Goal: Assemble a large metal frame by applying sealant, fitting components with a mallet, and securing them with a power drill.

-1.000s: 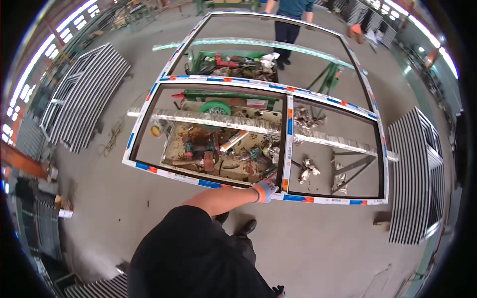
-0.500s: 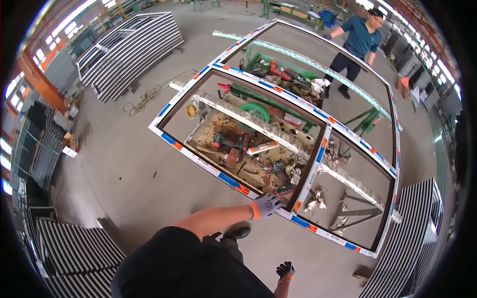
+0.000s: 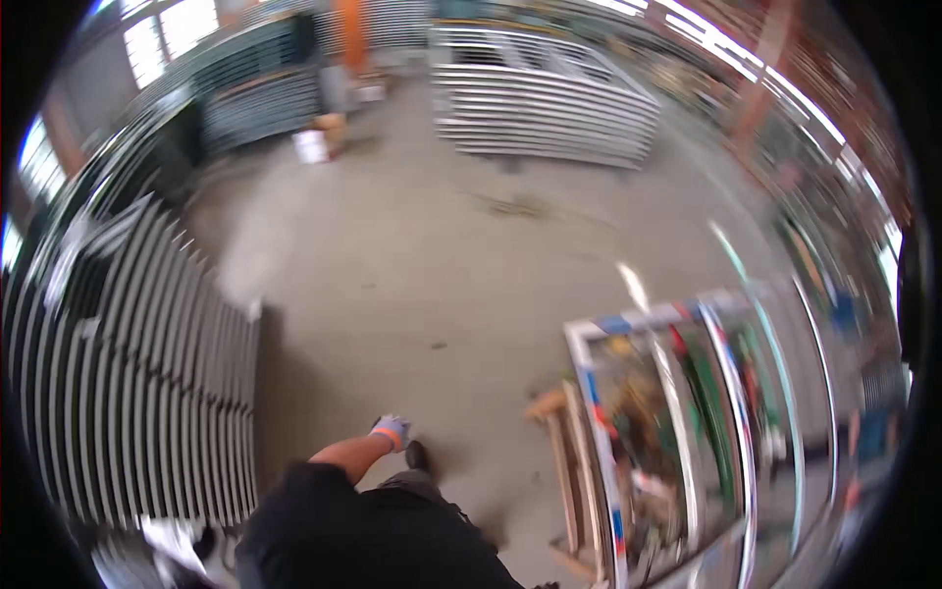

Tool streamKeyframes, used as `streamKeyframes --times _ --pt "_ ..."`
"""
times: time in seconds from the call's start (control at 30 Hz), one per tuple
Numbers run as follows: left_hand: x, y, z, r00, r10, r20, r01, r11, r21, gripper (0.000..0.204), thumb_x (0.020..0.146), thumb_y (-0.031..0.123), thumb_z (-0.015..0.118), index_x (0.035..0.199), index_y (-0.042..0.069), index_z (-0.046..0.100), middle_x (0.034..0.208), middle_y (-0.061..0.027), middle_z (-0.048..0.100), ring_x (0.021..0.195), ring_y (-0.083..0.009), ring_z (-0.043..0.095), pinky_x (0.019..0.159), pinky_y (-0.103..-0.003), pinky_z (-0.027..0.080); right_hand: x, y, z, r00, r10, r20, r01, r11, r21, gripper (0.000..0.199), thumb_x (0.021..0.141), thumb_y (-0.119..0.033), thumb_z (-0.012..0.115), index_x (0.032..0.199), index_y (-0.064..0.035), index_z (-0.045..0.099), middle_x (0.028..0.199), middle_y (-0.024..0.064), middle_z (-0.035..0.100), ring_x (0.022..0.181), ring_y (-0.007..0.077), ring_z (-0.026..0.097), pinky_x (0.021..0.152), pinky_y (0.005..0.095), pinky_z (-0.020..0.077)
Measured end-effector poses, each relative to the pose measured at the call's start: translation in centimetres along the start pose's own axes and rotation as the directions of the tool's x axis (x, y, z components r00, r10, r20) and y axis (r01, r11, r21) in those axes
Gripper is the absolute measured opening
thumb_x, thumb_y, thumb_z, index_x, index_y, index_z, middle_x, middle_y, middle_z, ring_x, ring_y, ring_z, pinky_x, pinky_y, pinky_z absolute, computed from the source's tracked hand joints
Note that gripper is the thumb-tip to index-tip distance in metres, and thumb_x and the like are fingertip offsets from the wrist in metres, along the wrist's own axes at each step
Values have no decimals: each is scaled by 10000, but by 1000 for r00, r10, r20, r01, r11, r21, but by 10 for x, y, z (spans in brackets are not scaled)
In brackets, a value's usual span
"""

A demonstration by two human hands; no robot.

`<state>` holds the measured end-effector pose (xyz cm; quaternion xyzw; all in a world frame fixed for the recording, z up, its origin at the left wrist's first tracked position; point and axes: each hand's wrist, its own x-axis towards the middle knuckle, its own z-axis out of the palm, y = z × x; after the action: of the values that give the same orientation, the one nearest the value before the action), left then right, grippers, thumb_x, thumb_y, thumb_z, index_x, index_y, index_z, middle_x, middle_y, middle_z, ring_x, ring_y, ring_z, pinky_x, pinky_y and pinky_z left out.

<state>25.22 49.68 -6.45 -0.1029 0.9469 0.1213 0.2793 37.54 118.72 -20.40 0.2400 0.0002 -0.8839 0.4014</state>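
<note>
My left hand [image 3: 390, 430], in a grey glove with an orange cuff, hangs low in front of my body above the floor. Motion smears its fingers, and nothing held shows in it. A large rectangular frame [image 3: 603, 432], wrapped in white tape with blue and red patches, lies to my right on crossbars, apart from the left hand. Through its openings, blurred tools and a green bar [image 3: 708, 417] show. My right hand cannot be made out; only a small dark bit shows at the lower edge.
Stacked metal frames [image 3: 167, 383] stand at my left. Another stack of silver frames [image 3: 545, 103] is at the back. A white box [image 3: 312, 146] sits on the floor at the far left, and a rope [image 3: 515, 206] lies mid-floor. A wooden trestle [image 3: 572, 471] stands beside the taped frame.
My view has swung left, so the taped frame has shifted to the lower right. My left hand has come off the frame's near edge. The person across the frame is no longer distinguishable.
</note>
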Motion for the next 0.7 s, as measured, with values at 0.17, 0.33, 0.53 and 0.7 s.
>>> streamKeyframes --times 0.17,0.33,0.53,0.7 --pt "-19 -118 10 941 -298 158 316 943 -102 334 767 262 558 1005 64 684 1097 -179 669 1032 -351 639 875 -457 511 209 12 132 913 275 -301 -346 913 -215 274 874 -474 493 901 -207 550 728 36 452 583 239 428 521 453 368" --pt "3 -136 -24 913 -402 -72 311 799 -514 332 790 307 553 962 56 684 1053 -196 671 998 -357 641 863 -440 510 328 6 224 815 208 -541 -469 786 -404 278 883 -452 514 896 -181 570 782 50 495 605 238 465 530 455 388" --pt "5 -200 -40 775 -631 46 470 526 -709 338 793 336 560 963 71 685 1024 -186 679 989 -358 639 853 -439 504 485 16 295 715 44 -698 -584 587 -561 283 894 -427 538 891 -149 594 848 65 545 631 238 508 540 457 411" --pt "-28 -283 -42 309 -921 238 609 -1 -793 409 756 350 570 1005 50 694 1056 -203 672 998 -369 641 894 -423 500 589 5 365 645 -187 -741 -653 368 -662 288 903 -405 559 887 -122 614 902 79 588 652 237 545 549 459 431"
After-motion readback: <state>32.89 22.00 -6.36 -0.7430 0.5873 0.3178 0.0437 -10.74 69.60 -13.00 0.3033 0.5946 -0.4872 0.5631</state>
